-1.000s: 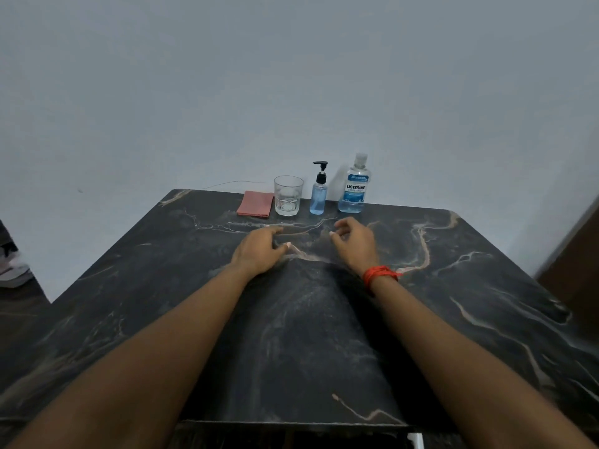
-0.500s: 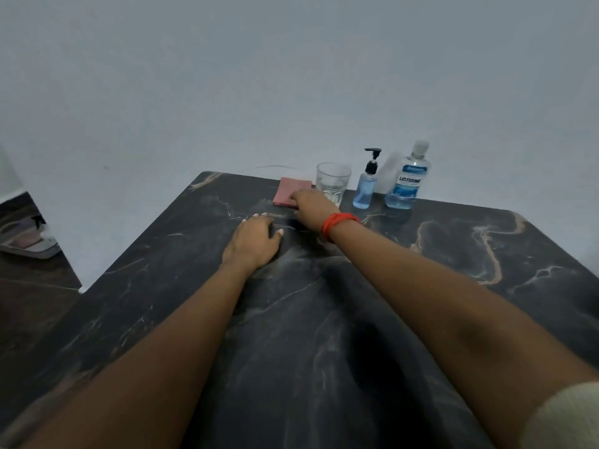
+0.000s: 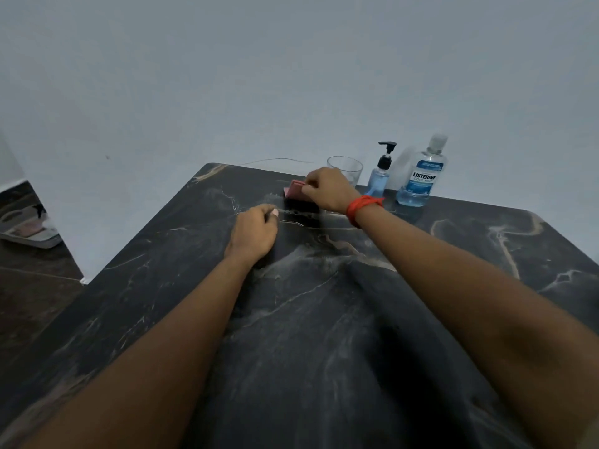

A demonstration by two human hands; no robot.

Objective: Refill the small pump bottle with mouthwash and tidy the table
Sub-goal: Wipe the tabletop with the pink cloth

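Note:
A small pump bottle (image 3: 378, 179) with a black pump and blue liquid stands at the table's far edge. To its right is the larger Listerine mouthwash bottle (image 3: 421, 176) with a white cap. A clear glass (image 3: 348, 168) stands left of the pump bottle, partly hidden by my right hand (image 3: 327, 189). That hand pinches a folded pink cloth (image 3: 295, 190) and holds its edge raised off the table. My left hand (image 3: 256, 231) rests on the tabletop nearer to me, fingers loosely curled, holding nothing.
The dark marble table (image 3: 324, 319) fills most of the view, and a pale wall rises right behind the bottles. A thin wire (image 3: 275, 160) lies along the far edge. To the left, dark floor with sandals (image 3: 26, 225) on it.
My right hand crossed from the table's middle to the pink cloth, took hold of it and lifted its edge. The left hand stayed put. My view turned left.

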